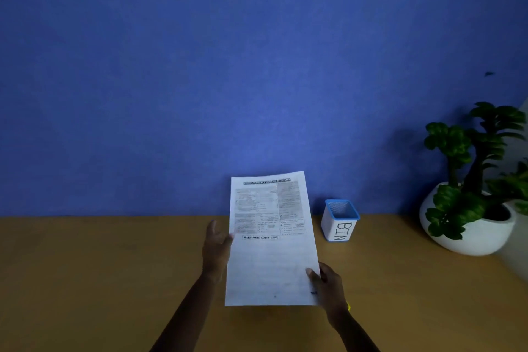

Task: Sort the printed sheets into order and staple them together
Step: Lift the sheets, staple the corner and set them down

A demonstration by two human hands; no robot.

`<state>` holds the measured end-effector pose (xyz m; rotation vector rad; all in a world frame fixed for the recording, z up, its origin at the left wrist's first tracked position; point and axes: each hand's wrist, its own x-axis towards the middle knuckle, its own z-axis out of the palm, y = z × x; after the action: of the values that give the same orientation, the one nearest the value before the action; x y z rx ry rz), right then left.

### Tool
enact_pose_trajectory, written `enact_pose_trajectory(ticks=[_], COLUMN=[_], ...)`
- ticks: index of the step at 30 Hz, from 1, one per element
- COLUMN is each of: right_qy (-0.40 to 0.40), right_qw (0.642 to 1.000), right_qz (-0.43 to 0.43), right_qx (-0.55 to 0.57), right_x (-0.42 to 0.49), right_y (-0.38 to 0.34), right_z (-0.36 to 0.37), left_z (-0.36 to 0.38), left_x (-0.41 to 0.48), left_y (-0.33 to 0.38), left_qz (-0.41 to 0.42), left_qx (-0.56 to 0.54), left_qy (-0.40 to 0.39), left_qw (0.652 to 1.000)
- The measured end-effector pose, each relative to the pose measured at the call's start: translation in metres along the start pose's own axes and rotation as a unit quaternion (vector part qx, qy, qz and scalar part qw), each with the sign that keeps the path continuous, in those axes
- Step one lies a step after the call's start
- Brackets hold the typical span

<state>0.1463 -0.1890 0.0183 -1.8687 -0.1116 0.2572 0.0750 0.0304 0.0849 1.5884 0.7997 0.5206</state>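
A white printed sheet [271,240], with dense text boxes on its upper half and a blank notes area below, is held up above the wooden desk [114,280]. My right hand [328,283] pinches its lower right edge, thumb on the front. Along the sheet's left edge rests my left hand [217,248], fingers loosely spread against the paper. I cannot tell whether more sheets lie behind the front one. No stapler is in view.
A small white mesh container with a blue rim, labelled BIN [340,221], stands on the desk just right of the sheet. A green plant in a round white pot [471,226] sits at the far right. A blue wall [228,80] rises behind the desk.
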Motion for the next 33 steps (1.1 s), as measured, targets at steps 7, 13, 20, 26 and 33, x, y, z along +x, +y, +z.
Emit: enact_pose_trajectory(ticks=[7, 13, 20, 26, 33], right_qy=[-0.028, -0.037, -0.037, -0.041, -0.027], right_qw=[0.993, 0.989, 0.981, 0.979, 0.956], right_qz=[0.037, 0.117, 0.126, 0.115, 0.037], right_qx=[-0.108, -0.077, -0.140, -0.162, -0.289], right_x=[-0.005, -0.004, 0.001, 0.004, 0.003], right_y=[0.005, 0.011, 0.007, 0.006, 0.006], right_z=[0.010, 0.020, 0.027, 0.028, 0.020], left_z=[-0.007, -0.007, -0.004, 0.000, 0.002], left_x=[-0.010, -0.012, -0.016, -0.020, -0.025], left_y=[-0.053, -0.070, -0.078, -0.075, -0.076], left_qz=[-0.055, -0.102, -0.123, -0.114, -0.085], left_qx=[0.208, 0.231, 0.242, 0.272, 0.311], left_qy=[-0.053, -0.089, -0.124, -0.147, -0.152], left_qw=[0.975, 0.964, 0.954, 0.944, 0.934])
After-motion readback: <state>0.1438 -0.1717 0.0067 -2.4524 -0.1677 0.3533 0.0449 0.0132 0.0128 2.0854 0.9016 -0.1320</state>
